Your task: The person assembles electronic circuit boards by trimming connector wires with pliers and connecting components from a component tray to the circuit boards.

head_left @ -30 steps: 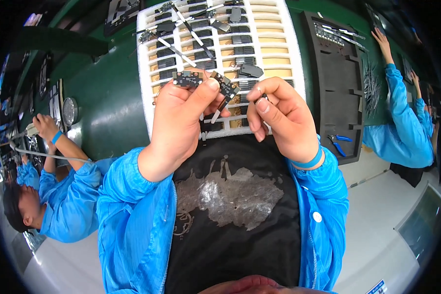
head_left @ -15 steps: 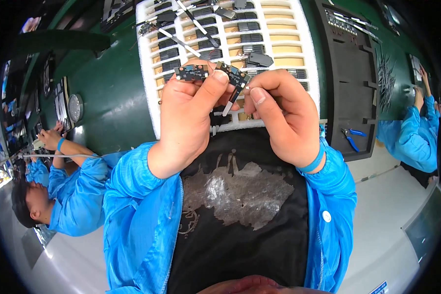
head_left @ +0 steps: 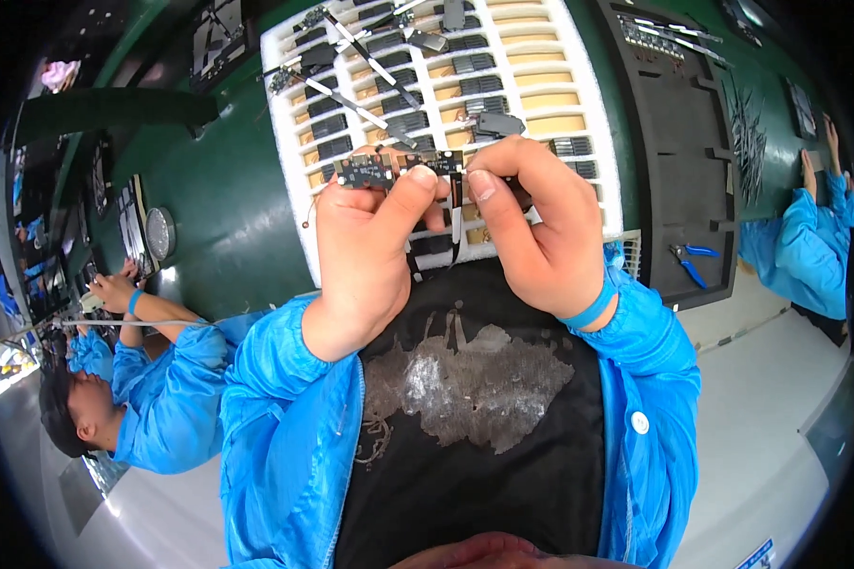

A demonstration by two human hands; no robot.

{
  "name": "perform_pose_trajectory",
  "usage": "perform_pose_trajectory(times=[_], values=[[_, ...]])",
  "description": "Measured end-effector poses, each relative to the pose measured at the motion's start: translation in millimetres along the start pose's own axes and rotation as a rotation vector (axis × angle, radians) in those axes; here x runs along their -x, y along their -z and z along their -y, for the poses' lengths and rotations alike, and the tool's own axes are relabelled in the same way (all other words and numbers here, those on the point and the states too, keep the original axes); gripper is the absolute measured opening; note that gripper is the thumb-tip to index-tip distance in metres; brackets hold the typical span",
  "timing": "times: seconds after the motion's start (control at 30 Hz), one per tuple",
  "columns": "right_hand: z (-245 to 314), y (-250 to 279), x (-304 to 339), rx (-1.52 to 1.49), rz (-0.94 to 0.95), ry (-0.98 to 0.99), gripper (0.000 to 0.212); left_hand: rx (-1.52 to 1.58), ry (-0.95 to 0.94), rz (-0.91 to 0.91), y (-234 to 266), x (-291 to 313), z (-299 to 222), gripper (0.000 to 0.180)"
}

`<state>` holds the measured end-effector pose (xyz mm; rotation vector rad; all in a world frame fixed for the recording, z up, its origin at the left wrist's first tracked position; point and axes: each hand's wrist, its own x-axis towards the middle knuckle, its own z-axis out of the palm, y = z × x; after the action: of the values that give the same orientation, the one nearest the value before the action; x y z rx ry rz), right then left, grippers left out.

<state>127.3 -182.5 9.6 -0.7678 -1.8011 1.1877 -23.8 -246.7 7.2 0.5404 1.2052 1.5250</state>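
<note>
**Pair of small black circuit boards (head_left: 364, 172), being held above the near edge of a white ribbed tray (head_left: 593, 104)**

Left hand (head_left: 370, 237): I am pinching both boards side by side, thumb pressing from above, fingers curling behind; this grip is presumably steadying them and leaving the right-hand board's outer end exposed

Right hand (head_left: 546, 213): I am bringing thumb and forefinger together at that outer end, probably for fine control; what is sitting between the tips I cannot tell, my own fingers are hiding it

Black-and-white strip (head_left: 457, 225): hanging beside the right-hand board, pointing toward the tray's near edge

White tray: lying before me on the green tabletop (head_left: 228, 190); its ribs are apparently separating the rows of black parts (head_left: 332, 126)

Loose strips (head_left: 380, 68): lying across the ribs toward the tray's far left corner

Grey module (head_left: 498, 124): resting on the ribs, just beyond my right hand

Dark tray (head_left: 669, 190): standing beyond the white tray's right edge, with blue-handled cutters (head_left: 696, 275) lying near its near right corner, likely for easy reach

Round metal dish (head_left: 160, 233): standing on the tabletop, well apart from the white tray's left edge
</note>
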Motion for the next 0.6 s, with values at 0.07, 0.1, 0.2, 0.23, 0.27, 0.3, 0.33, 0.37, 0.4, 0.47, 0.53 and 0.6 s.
perform_pose_trajectory(times=[0.07, 0.1, 0.2, 0.23, 0.27, 0.3, 0.33, 0.37, 0.4, 0.47, 0.53, 0.6], values=[[-2.1, -0.5, 0.6, 0.034, 0.001, 0.032, 0.005, 0.014, 0.006, -0.003, 0.2, -0.2, 0.2, 0.008], [-2.1, -0.3, -0.7, 0.034, -0.001, 0.035, 0.005, 0.03, 0.017, -0.009, 0.1, -0.8, -0.1, 0.008], [-1.5, 0.2, 0.1, 0.033, 0.005, 0.006, 0.005, -0.001, 0.017, -0.025, -3.0, 1.1, -1.7, 0.008], [-1.2, -0.4, 0.0, 0.022, 0.008, 0.004, 0.005, -0.003, 0.018, -0.025, -3.1, 1.3, -1.4, 0.008], [-1.1, -1.0, 0.0, 0.01, 0.011, 0.0, 0.005, 0.009, 0.012, -0.025, -2.9, 1.4, -0.9, 0.008], [-1.9, -1.8, 0.4, 0.008, 0.011, -0.001, 0.005, 0.02, 0.006, -0.025, -2.8, 1.6, -0.2, 0.008], [-3.4, -2.6, 0.5, 0.023, 0.001, 0.016, 0.005, 0.019, 0.007, -0.023, -2.6, 1.1, 0.9, 0.008], [-4.5, -3.1, 0.5, 0.038, -0.009, 0.034, 0.005, 0.029, -0.005, -0.019, -2.3, 0.9, 2.3, 0.009], [-5.1, -3.4, 0.5, 0.038, -0.011, 0.032, 0.005, 0.039, -0.018, -0.014, -2.3, 0.8, 3.2, 0.01], [-6.2, -3.5, 0.3, 0.049, -0.011, 0.044, 0.006, 0.022, -0.023, -0.021, -3.5, 2.4, 2.7, 0.01], [-7.6, -4.1, -0.7, 0.078, -0.028, 0.079, 0.006, 0.006, -0.027, -0.029, -3.7, 3.3, 3.5, 0.011], [-8.4, -3.9, -1.5, 0.107, -0.044, 0.112, 0.006, -0.01, -0.068, -0.023, -2.8, 2.9, 5.6, 0.009]])
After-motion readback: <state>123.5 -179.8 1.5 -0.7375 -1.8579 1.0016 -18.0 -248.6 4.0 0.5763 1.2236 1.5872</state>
